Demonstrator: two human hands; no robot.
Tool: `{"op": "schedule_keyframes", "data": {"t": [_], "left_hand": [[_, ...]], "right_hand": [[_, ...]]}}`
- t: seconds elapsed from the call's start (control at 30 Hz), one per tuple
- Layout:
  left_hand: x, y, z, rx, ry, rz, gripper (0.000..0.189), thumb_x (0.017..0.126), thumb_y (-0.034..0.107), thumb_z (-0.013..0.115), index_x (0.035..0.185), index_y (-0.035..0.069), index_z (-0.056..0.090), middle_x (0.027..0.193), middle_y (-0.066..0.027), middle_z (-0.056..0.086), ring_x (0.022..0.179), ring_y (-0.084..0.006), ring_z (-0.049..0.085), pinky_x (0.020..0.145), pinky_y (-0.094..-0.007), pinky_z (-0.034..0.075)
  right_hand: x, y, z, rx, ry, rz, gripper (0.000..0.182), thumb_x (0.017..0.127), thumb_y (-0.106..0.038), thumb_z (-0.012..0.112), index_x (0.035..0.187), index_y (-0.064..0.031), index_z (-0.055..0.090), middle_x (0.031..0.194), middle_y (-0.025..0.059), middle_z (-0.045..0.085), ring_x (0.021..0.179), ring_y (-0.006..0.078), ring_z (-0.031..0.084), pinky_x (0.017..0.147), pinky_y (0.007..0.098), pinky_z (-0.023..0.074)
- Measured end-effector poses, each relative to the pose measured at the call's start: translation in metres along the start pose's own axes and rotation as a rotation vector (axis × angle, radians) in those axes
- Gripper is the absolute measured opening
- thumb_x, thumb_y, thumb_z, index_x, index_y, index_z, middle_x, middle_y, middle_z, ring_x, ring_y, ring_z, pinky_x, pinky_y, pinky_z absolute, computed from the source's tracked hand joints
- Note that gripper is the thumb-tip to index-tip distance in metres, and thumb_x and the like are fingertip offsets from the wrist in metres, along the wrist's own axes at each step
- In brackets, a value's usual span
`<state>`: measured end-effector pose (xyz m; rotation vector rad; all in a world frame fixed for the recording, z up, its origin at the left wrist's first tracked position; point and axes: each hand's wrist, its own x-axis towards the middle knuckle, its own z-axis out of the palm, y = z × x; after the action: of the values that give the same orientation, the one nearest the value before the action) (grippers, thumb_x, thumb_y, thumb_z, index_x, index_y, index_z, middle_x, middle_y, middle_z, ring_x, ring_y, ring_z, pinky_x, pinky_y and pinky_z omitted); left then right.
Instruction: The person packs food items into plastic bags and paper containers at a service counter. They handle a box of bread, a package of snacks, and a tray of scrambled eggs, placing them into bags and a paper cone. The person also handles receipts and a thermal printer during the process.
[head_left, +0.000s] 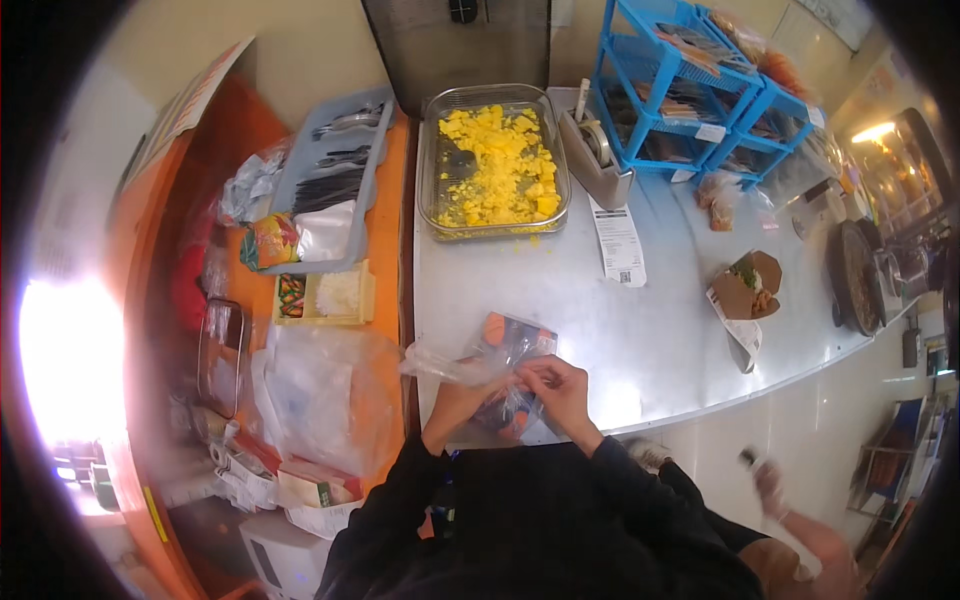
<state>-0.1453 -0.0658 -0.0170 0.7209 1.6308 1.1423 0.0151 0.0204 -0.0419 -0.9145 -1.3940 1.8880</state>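
My left hand (469, 397) grips the gathered top of a transparent plastic bag (450, 366), whose loose end sticks out to the left. The fingers of my right hand (561, 388) pinch the bag's bunched plastic close beside it. Inside the bag is a dark blue and orange printed box (517, 335), low over the near edge of the metal counter (607, 352). My wrists and the plastic hide part of this box. Above it on the counter, a glass dish (493, 231) holds crumbled yellow food (499, 165).
A tape dispenser (611, 180) sits on a printed receipt (619, 247). Blue plastic racks (660, 90) stand at the back right. An open food carton (746, 289) lies at right. On the orange shelf are a cutlery tray (364, 202) and plastic bags (322, 397). Another person's arm (814, 532) shows lower right.
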Motion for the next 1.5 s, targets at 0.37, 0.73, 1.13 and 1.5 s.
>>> {"op": "schedule_keyframes", "data": {"t": [0.37,0.73,1.13,1.5], "left_hand": [[-0.028,-0.029,0.020,0.588,0.247,0.777,0.027,0.075,0.013,0.076,0.100,0.003,0.069,0.100,-0.0111,0.067,0.091,-0.0321,0.066,0.080,-0.0358,0.053],[-0.020,-0.024,0.005,-0.224,0.043,0.265,0.023,0.076,0.005,0.077,0.099,0.003,0.070,0.098,-0.0103,0.067,0.090,-0.0171,0.064,0.078,-0.0313,0.052],[-0.022,-0.024,0.015,0.480,0.235,0.688,0.028,0.077,-0.002,0.073,0.104,0.002,0.063,0.092,-0.0111,0.068,0.080,-0.0241,0.068,0.069,-0.0308,0.055],[-0.019,-0.014,0.045,-0.341,0.575,0.204,0.024,0.083,-0.009,0.068,0.105,-0.004,0.062,0.091,-0.0098,0.067,0.086,-0.0158,0.066,0.076,-0.0236,0.054]], "right_hand": [[-0.011,-0.011,0.018,0.046,0.148,0.023,0.034,0.086,0.006,0.065,0.119,0.0039,0.058,0.095,0.0120,0.071,0.088,0.0151,0.068,0.080,0.0274,0.0551],[-0.010,-0.002,0.010,0.049,0.109,0.096,0.039,0.087,0.003,0.067,0.125,0.0015,0.056,0.096,0.0111,0.071,0.091,0.0135,0.066,0.081,0.0268,0.0537],[-0.028,-0.022,0.031,0.002,0.150,0.126,0.054,0.085,0.001,0.071,0.133,0.0019,0.048,0.111,0.0152,0.068,0.106,0.0173,0.062,0.085,0.0293,0.0535],[-0.028,-0.017,0.030,-0.044,0.145,0.115,0.062,0.085,0.011,0.063,0.140,-0.0018,0.038,0.111,0.0134,0.066,0.106,0.0139,0.062,0.084,0.0244,0.0536]]}}
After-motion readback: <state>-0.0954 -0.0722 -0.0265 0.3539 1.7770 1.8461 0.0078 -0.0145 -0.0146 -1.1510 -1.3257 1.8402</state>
